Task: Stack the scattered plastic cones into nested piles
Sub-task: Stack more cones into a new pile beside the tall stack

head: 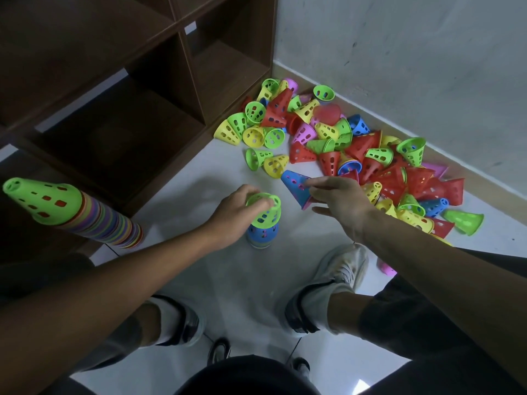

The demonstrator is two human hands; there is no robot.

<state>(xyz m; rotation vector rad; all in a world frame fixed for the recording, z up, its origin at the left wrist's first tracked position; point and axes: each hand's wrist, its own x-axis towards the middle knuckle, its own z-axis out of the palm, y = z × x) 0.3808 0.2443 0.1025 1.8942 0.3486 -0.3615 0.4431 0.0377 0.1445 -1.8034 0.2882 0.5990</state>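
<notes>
Cones (345,149) in green, yellow, red, blue and pink lie scattered in a loose heap along the foot of the grey wall (413,52), from the corner by the dark wooden shelf unit (159,81) outward along the skirting. Nearer the person than the heap, a short pile (263,232) stands upright on the pale floor (228,275), with bare floor all round it. The left hand (233,212) curls its fingers over the green cone (265,209) topping that pile. Between pile and heap, the right hand (339,201) pinches a blue cone (296,186) at its rim, tip pointing toward the shelf; a pink one seems nested inside, though that is hard to tell. Left of the short pile, a tall pile (74,212) capped in green leans before the shelf's edge. Two shoes (339,269) flank the open floor below.
</notes>
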